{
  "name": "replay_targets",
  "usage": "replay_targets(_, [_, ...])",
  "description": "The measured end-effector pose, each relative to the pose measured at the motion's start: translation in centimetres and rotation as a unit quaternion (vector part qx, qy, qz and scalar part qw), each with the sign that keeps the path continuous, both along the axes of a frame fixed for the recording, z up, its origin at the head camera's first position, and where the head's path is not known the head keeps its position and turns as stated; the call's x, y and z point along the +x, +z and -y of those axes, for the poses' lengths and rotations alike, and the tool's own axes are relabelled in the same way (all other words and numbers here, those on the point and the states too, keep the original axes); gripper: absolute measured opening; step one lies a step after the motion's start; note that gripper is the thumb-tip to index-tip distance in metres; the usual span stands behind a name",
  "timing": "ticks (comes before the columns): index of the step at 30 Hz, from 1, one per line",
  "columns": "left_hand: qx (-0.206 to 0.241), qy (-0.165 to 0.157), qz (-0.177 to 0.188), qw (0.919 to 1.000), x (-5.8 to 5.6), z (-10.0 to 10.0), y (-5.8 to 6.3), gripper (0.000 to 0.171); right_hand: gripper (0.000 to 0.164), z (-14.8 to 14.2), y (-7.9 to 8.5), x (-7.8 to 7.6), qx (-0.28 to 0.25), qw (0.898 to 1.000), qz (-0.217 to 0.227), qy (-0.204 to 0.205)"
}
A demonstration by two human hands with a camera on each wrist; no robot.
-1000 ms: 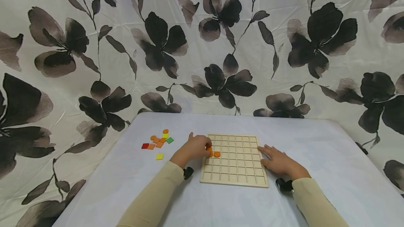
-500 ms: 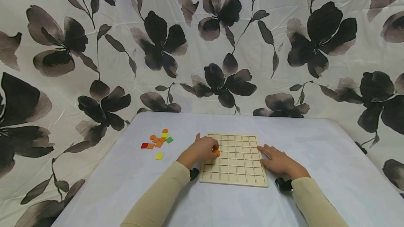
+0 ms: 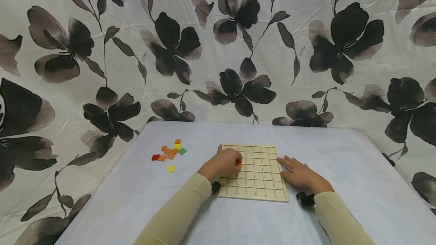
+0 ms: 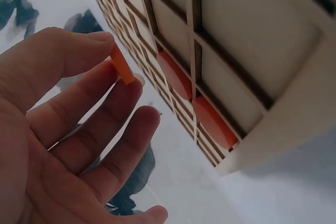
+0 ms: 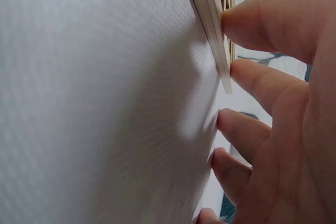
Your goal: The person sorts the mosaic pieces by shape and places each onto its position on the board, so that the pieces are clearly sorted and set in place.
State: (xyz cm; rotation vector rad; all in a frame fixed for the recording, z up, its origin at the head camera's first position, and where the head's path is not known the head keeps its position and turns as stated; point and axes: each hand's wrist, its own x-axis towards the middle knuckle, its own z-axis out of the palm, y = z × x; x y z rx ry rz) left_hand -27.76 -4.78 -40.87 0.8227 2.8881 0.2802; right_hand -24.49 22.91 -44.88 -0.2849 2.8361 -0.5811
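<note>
My left hand point(image 3: 226, 162) is over the left part of a wooden grid board point(image 3: 262, 190). Between its thumb and fingers it pinches a thin orange tile point(image 4: 122, 65), seen edge-on and clear of the board in the left wrist view. Two orange discs, a near one point(image 4: 212, 124) and a farther one point(image 4: 174, 74), lie in neighbouring cells by the board's edge. The left hand hides them in the head view. With fingers extended, my right hand point(image 3: 299, 173) touches the board's right edge; in the right wrist view, thumb and forefinger meet the rim point(image 5: 210, 22).
Loose pieces lie on the white tabletop point(image 3: 136, 199) left of the board. Among them are a red square point(image 3: 155, 157), a green square point(image 3: 182, 151), a yellow square point(image 3: 171, 168) nearer me and several orange pieces point(image 3: 171, 156). A floral cloth point(image 3: 235, 48) hangs behind the table.
My left hand has moved right across the board, carrying the orange tile past the two discs, which it now covers in the head view. My right hand has stayed at the edge.
</note>
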Motion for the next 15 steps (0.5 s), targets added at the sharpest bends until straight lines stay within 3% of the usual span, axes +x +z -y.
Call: replay_targets(15, [-0.025,0.003,0.003,0.9997,-0.39,-0.88,-0.74,0.008,0.058,0.01,-0.10,0.11,-0.003,1.000,-0.003,-0.002])
